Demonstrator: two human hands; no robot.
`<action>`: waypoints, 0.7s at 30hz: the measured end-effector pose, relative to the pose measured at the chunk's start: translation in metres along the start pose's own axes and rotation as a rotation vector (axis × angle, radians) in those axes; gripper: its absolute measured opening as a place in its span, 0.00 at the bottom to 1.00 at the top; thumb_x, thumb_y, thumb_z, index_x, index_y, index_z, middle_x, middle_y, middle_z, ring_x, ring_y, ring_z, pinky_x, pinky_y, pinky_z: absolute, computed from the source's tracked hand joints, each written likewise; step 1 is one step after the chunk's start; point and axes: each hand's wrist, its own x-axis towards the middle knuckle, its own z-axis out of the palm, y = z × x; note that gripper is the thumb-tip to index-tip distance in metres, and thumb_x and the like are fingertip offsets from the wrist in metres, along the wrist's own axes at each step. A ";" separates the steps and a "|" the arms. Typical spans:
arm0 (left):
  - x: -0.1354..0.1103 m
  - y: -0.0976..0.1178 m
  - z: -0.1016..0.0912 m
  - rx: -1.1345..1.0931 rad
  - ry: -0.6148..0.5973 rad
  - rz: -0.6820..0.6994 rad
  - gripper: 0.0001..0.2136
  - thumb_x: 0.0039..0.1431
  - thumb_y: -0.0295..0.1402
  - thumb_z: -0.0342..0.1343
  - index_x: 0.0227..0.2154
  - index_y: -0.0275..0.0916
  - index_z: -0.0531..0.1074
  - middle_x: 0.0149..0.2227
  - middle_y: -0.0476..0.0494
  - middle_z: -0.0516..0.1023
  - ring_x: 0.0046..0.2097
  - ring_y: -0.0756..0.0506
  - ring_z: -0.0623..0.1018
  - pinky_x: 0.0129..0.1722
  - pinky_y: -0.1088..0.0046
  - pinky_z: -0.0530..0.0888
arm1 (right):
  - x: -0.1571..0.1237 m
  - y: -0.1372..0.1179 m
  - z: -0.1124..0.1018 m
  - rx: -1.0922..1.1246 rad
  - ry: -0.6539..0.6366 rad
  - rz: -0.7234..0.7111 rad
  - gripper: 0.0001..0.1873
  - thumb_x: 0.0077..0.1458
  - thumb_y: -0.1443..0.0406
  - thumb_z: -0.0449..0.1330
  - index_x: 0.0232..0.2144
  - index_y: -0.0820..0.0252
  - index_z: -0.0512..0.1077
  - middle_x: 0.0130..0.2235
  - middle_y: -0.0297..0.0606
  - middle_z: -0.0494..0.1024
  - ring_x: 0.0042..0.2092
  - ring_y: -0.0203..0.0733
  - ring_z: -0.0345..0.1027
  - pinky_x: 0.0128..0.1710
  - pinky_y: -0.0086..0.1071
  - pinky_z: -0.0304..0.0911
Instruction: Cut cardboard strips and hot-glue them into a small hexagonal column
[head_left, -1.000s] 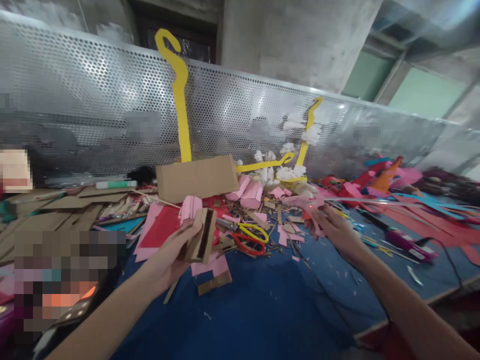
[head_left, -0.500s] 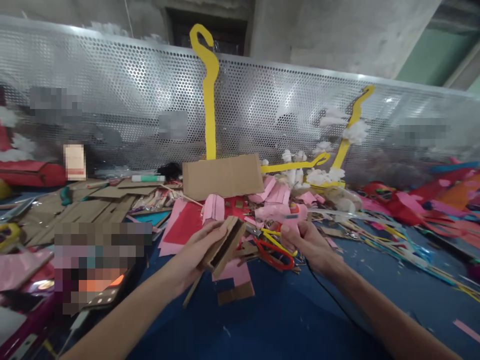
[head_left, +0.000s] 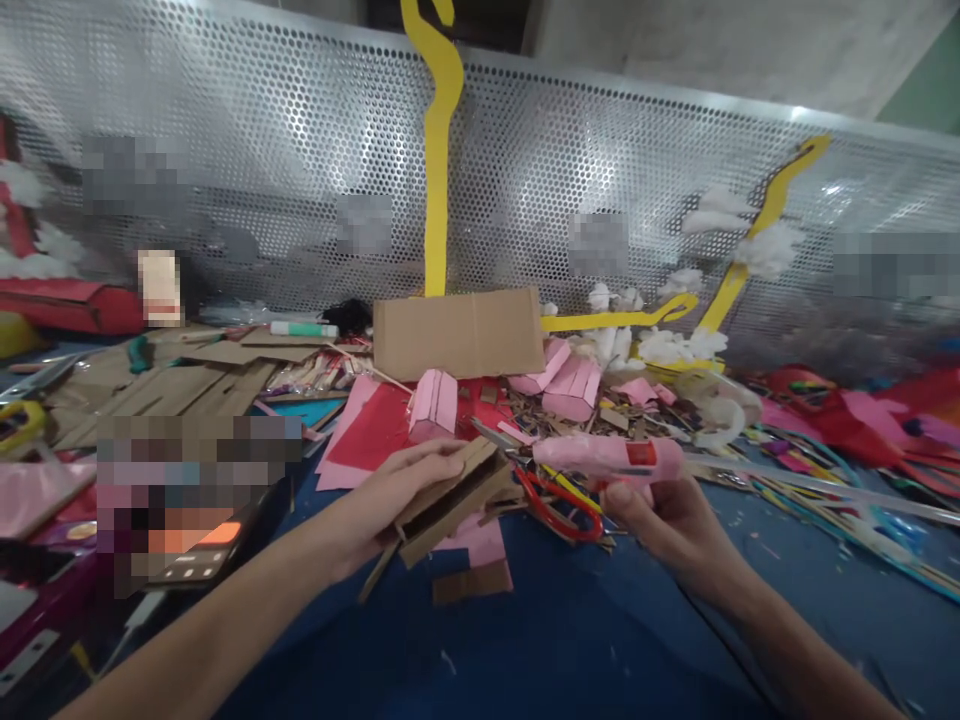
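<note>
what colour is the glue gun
The glue gun is mostly pink, shown in the head view.

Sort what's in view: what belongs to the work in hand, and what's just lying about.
In hand:
- hollow cardboard piece, held by the left hand
- pink glue gun, held by the right hand
- clear stick behind the gun

Apparently just lying about, untouched:
- scissors
- white-and-green tube
- red sheet
- flat cardboard at left
</note>
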 end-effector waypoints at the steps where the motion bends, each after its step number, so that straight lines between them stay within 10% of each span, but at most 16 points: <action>1: -0.001 0.000 0.000 0.001 -0.003 -0.001 0.15 0.62 0.32 0.62 0.51 0.41 0.82 0.44 0.38 0.89 0.36 0.42 0.86 0.32 0.72 0.80 | 0.000 -0.001 0.000 -0.005 0.009 -0.010 0.24 0.61 0.43 0.65 0.31 0.57 0.79 0.22 0.33 0.70 0.24 0.38 0.58 0.21 0.30 0.55; 21: -0.001 -0.002 -0.001 0.067 -0.092 -0.063 0.18 0.65 0.40 0.61 0.54 0.38 0.80 0.47 0.36 0.88 0.37 0.45 0.85 0.31 0.78 0.77 | 0.000 -0.004 -0.003 -0.161 0.063 -0.037 0.23 0.59 0.45 0.66 0.22 0.53 0.77 0.18 0.34 0.69 0.29 0.51 0.71 0.24 0.36 0.62</action>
